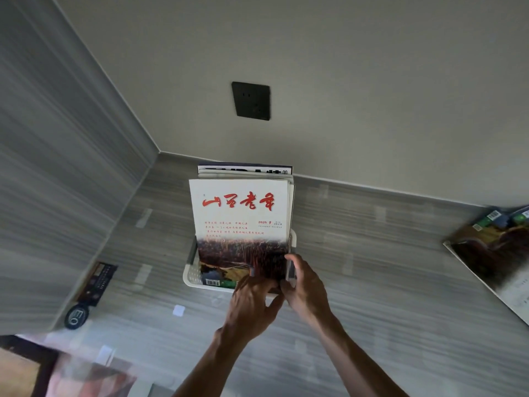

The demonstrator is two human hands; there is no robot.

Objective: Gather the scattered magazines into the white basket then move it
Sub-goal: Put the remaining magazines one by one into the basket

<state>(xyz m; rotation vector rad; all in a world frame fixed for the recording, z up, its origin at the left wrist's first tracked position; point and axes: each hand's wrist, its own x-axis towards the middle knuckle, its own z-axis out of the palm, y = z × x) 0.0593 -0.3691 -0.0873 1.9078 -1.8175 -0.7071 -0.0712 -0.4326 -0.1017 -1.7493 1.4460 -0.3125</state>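
We see the white basket standing on the grey striped floor near the back wall, close to its left corner. A stack of magazines stands upright inside it, leaning toward the wall, the front one white with red lettering. Our left hand pinches the lower edge of the front cover, fingers closed on it. Our right hand grips the basket's right near corner. Another magazine lies flat at the floor's right edge, well apart.
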